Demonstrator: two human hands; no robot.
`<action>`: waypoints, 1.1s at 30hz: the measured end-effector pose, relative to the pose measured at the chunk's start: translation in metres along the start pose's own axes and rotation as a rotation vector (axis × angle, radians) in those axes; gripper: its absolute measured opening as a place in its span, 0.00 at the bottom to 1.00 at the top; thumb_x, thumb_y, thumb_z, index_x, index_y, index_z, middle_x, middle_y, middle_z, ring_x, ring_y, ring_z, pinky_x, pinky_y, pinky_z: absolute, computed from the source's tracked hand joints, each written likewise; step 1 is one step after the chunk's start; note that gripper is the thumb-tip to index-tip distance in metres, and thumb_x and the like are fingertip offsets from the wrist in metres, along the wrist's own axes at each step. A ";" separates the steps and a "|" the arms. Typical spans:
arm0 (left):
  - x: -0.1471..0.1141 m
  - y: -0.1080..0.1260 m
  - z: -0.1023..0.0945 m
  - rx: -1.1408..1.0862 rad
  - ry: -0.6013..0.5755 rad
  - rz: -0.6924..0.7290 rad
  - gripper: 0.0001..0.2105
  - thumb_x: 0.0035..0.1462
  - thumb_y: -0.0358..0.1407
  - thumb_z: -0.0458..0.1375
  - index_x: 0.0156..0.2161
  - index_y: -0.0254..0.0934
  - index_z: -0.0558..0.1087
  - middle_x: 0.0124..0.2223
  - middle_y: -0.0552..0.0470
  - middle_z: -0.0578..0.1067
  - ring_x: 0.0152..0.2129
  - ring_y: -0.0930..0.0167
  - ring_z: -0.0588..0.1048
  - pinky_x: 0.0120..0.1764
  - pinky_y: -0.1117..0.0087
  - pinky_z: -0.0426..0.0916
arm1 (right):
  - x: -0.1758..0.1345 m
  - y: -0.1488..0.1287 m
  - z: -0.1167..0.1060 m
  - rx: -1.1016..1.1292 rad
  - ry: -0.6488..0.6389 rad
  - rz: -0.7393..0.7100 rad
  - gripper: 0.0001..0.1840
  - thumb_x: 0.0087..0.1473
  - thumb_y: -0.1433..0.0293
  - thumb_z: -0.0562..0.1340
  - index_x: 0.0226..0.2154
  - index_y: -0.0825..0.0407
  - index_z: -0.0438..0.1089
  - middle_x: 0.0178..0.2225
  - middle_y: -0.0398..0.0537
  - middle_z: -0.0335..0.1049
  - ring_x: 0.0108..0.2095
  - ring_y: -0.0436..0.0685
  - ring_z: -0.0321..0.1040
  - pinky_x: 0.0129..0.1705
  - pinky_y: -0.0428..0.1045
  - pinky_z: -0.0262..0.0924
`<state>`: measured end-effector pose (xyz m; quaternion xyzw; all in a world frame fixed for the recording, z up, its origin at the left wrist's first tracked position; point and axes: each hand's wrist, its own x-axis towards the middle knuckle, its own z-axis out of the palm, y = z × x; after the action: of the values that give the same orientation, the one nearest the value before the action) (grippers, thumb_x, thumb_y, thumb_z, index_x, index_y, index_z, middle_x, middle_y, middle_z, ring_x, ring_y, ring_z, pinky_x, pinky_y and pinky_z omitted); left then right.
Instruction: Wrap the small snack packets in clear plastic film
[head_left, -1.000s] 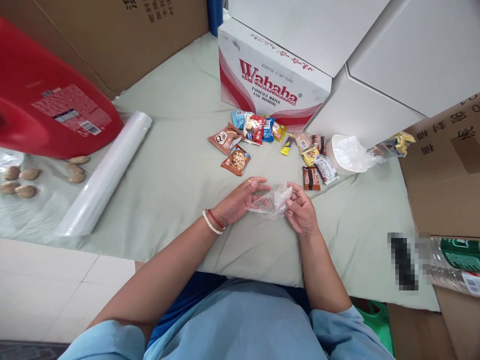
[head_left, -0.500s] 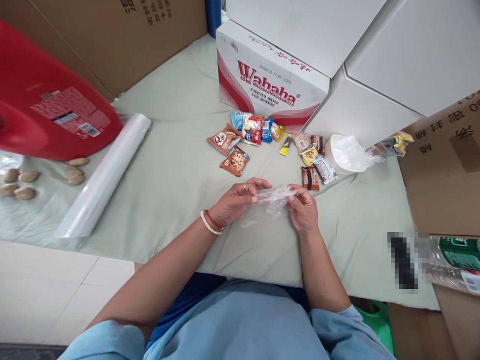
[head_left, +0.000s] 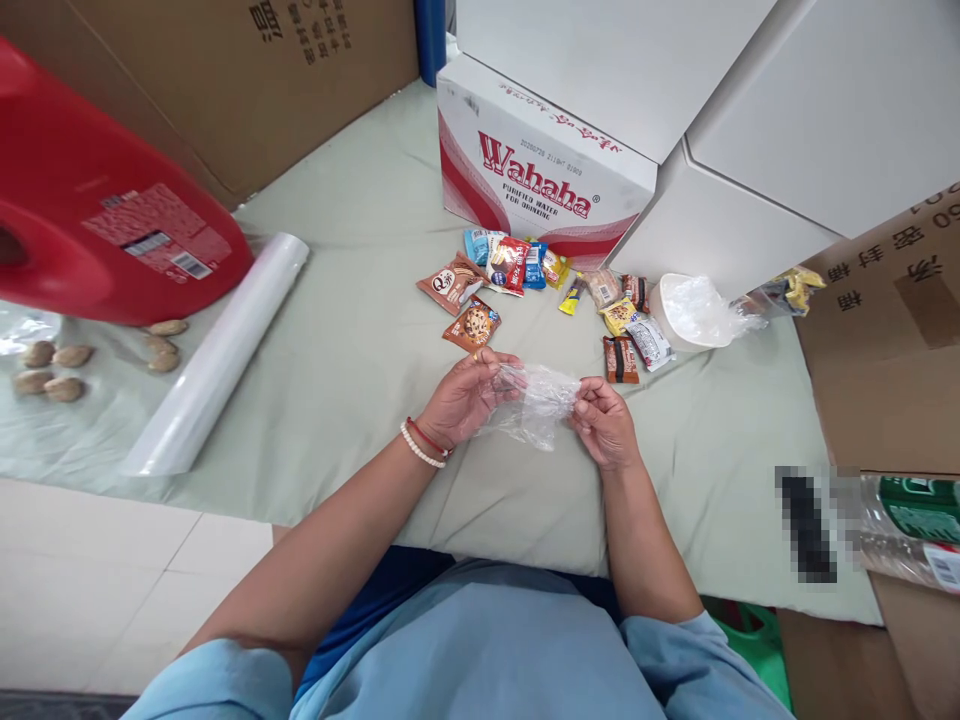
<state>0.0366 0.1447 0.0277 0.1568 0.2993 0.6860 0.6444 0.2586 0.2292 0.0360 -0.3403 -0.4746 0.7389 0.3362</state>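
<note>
While the film [head_left: 551,392] hangs between two hands just above the cloth [head_left: 360,350], all clock positions are taken from it, 12 being away from the wearer. Left hand [head_left: 459,403], at 9: fingers loosely parted, part of the film lying over them; whether they are inside a fold or only behind it, cannot tell. Right hand [head_left: 606,425], at 3: thumb and fingertips brought together on the film's right end, remaining fingers curled.

Step in hand, as judged: handling the film to spread it. Film crumpled and thin; any further move would call for a firm right pinch and a light left touch, since it could cling or fold back on itself.

Edges: near side of the cloth at 6, between the forearms, with the wearer's shirt [head_left: 525,640] just past it. Cookie packet [head_left: 472,322] at 11, near the left fingertips; brown packet [head_left: 621,360] between 1 and 2, near the right hand. Bowl [head_left: 666,325] at 2, box [head_left: 540,170] at 12; both limit forward reach. Roll [head_left: 217,355] well apart at 9. Widest sideways room: plain cloth from roll to left wrist; more at 4, right of the right forearm.
</note>
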 end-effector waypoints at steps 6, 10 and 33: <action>0.001 -0.003 0.001 0.100 -0.001 -0.023 0.23 0.48 0.45 0.77 0.46 0.39 0.77 0.51 0.47 0.80 0.33 0.73 0.77 0.36 0.71 0.72 | 0.000 -0.001 -0.003 0.045 0.025 -0.014 0.22 0.43 0.59 0.80 0.37 0.46 0.74 0.29 0.36 0.64 0.20 0.43 0.45 0.20 0.42 0.46; 0.002 -0.007 0.006 0.318 -0.009 -0.059 0.24 0.43 0.45 0.80 0.40 0.35 0.79 0.35 0.51 0.78 0.24 0.77 0.70 0.26 0.76 0.61 | 0.000 -0.003 -0.003 0.047 0.032 -0.017 0.20 0.44 0.61 0.79 0.38 0.46 0.76 0.30 0.37 0.64 0.21 0.42 0.45 0.20 0.42 0.46; -0.006 0.013 -0.005 0.403 -0.022 -0.129 0.27 0.42 0.33 0.78 0.48 0.37 0.74 0.39 0.54 0.76 0.21 0.80 0.66 0.20 0.77 0.56 | -0.095 -0.051 -0.083 -0.618 0.577 -0.065 0.19 0.48 0.56 0.74 0.37 0.50 0.75 0.30 0.40 0.64 0.22 0.48 0.52 0.22 0.46 0.49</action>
<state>0.0239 0.1378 0.0332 0.2705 0.4328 0.5677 0.6459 0.3875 0.2077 0.0747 -0.6027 -0.5706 0.4256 0.3605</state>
